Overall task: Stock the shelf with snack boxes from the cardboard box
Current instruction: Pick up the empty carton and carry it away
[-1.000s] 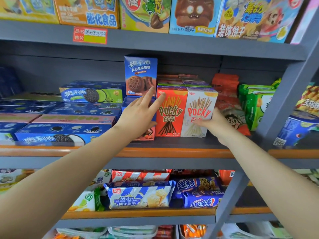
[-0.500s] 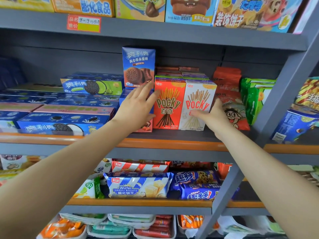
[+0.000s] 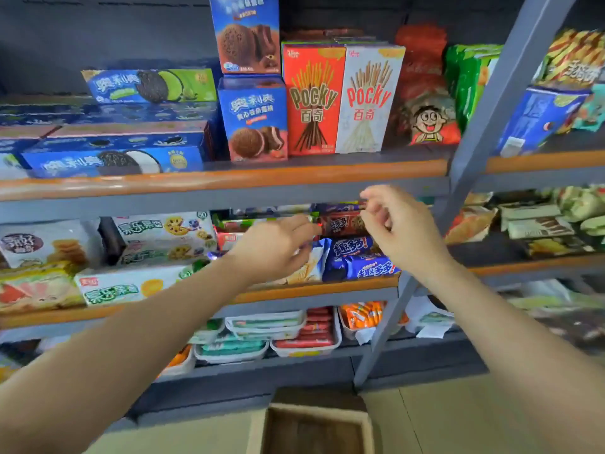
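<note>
Judged as the reach down for the next snack box.

Already standing on the shelf (image 3: 196, 182): the red stick-biscuit box (image 3: 312, 99), upright, touching the white stick-biscuit box (image 3: 370, 99) on its right, with the blue cookie box (image 3: 253, 119) just beside it on its left.

Holding nothing at this moment. Left hand (image 3: 275, 247) below the red stick-biscuit box and a little to its left, fingers loosely curled and relaxed. Right hand (image 3: 399, 231) below it and to its right, fingers loosely bent as well, with nothing between them. Both in the air, under the orange edge that carries the red stick-biscuit box.

Look far below the red stick-biscuit box, down on the floor, for the cardboard box (image 3: 314, 408), open at the top. Impossible to tell what remains inside: only a dark inner part visible.

- Lower both hands straight down and keep them away from the packets behind them.
- Take one snack box by its narrow sides, printed face to the front.
- Lift it to the level of the red stick-biscuit box and set it upright in the same row.
- Push gently until the fronts are even.
- Avoid touching the second blue cookie box (image 3: 245, 34), stacked up and to the left of the red stick-biscuit box. It probably tips easily.
</note>
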Motion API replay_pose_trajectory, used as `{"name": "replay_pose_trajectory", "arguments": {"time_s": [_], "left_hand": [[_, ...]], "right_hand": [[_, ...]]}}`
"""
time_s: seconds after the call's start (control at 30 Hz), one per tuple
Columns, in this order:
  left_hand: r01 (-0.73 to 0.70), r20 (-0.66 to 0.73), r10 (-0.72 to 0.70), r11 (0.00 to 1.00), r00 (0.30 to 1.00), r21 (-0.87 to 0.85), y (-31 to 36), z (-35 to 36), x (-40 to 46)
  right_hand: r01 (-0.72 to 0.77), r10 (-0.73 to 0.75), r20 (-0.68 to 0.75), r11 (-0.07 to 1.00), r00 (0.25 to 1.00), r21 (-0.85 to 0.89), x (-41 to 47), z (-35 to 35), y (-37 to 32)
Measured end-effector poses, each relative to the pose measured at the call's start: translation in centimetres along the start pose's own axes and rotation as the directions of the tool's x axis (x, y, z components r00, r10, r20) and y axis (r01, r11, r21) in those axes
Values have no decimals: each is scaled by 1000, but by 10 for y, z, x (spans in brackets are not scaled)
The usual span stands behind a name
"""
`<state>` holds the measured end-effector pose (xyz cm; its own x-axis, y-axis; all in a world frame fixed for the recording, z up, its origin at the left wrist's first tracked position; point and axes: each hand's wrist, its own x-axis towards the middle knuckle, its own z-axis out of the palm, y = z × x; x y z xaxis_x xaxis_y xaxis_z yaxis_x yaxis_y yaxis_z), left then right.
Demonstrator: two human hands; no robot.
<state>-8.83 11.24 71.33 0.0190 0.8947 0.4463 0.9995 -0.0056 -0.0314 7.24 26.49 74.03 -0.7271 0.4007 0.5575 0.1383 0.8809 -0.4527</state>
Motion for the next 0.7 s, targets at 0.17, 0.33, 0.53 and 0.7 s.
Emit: {"name": "replay_pose_trajectory", "arguments": {"time_s": [0.17, 0.33, 0.53, 0.7], "left_hand": [[304, 363, -242, 945, 900, -122, 2, 94, -90], [658, 637, -427, 733, 642, -172, 35, 194, -188], [887, 749, -546, 446, 377, -121, 65, 353, -291], [964, 784, -610, 259, 111, 65, 82, 513, -369]], "right_hand": [[-286, 285, 244, 958, 927, -31, -97, 61, 34], [-561, 589, 405, 803, 699, -199, -215, 155, 88], [-650, 785, 516, 595, 343, -473, -362, 273, 181], [-619, 836, 516, 507, 185, -600, -482, 376, 274]]}}
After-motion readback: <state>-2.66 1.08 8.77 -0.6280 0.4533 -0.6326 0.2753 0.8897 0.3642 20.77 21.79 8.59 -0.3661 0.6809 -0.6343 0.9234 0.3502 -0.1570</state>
